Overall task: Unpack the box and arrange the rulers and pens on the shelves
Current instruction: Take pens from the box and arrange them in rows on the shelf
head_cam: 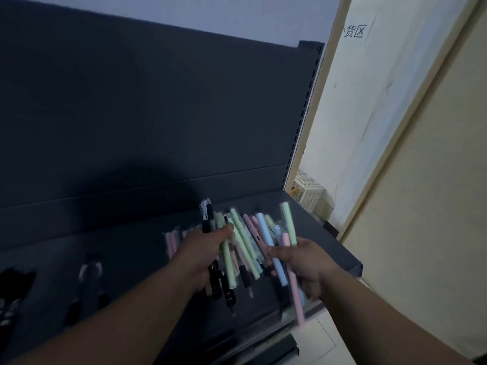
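The person is at the pen-arranging step, I'd say: both hands work at a heap of pens [246, 237] lying on the dark shelf [334, 248], toward its right end. The left hand [205, 251], at nine o'clock of the heap, is clamped round a bundle of black ones and a pale green one. The right hand [305, 262], at three o'clock, has its fingers curled round a pink and a blue one, whose tails jut toward six o'clock past the shelf's front lip.

The next move probably calls for sorting by colour and laying each handful down in a neat row without knocking loose ones off the edge.

The box is nowhere in view, and I see no rulers. Toward eight o'clock, some dark shapes [89, 270] on the shelf are too smeared to name. A pale basket [309, 191] peeks out behind the shelf post at two o'clock.
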`<action>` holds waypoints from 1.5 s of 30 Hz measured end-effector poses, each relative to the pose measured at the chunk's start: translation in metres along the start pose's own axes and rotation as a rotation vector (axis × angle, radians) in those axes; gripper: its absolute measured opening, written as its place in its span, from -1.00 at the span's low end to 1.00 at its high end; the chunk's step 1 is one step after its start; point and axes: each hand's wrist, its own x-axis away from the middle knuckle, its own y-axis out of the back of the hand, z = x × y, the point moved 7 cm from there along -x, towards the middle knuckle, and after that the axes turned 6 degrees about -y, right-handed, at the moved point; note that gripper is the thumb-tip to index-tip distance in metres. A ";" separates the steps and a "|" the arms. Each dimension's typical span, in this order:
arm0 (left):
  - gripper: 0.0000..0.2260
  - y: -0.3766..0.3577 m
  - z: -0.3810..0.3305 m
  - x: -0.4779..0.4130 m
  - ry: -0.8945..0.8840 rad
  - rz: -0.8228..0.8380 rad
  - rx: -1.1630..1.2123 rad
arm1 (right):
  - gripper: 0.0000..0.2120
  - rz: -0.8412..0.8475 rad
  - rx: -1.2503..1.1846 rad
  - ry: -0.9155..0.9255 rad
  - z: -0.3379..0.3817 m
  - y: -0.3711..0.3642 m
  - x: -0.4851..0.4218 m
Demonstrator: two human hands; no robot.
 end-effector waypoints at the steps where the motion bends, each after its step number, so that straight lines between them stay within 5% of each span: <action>1: -0.64 -0.003 0.000 -0.007 -0.003 -0.011 -0.002 | -0.70 -0.023 0.048 0.010 0.005 0.003 -0.010; 3: -0.54 -0.006 -0.001 -0.021 -0.013 -0.048 0.002 | -0.70 -0.069 0.179 0.038 0.017 0.011 -0.031; 7: -0.71 -0.013 -0.010 -0.032 -0.029 -0.175 0.032 | -0.76 -0.008 0.548 0.059 0.040 0.013 -0.066; 11: -0.66 -0.030 -0.010 -0.034 -0.037 -0.299 0.088 | -0.64 0.117 0.920 0.110 0.050 0.012 -0.089; 16: -0.39 -0.051 -0.003 -0.034 -0.064 -0.395 0.142 | -0.74 0.101 0.677 0.181 0.063 0.034 -0.112; 21: -0.71 -0.068 0.004 -0.032 -0.056 -0.414 0.156 | -0.69 0.066 0.760 0.250 0.068 0.051 -0.129; 29: -0.83 -0.077 0.007 -0.034 -0.091 -0.451 0.112 | -0.67 0.004 1.029 0.377 0.070 0.057 -0.137; 38: -0.66 -0.094 0.009 -0.044 -0.075 -0.419 0.116 | -0.64 0.060 1.253 0.338 0.052 0.091 -0.129; 40: -0.65 -0.098 0.011 -0.047 -0.074 -0.417 0.114 | -0.45 0.085 1.210 0.380 0.052 0.095 -0.119; 43: -0.62 -0.105 0.011 -0.048 -0.075 -0.412 0.110 | 0.09 0.242 1.263 0.406 0.042 0.088 -0.105; 45: -0.61 -0.107 0.011 -0.047 -0.081 -0.413 0.107 | 0.18 0.293 1.337 0.447 0.036 0.083 -0.098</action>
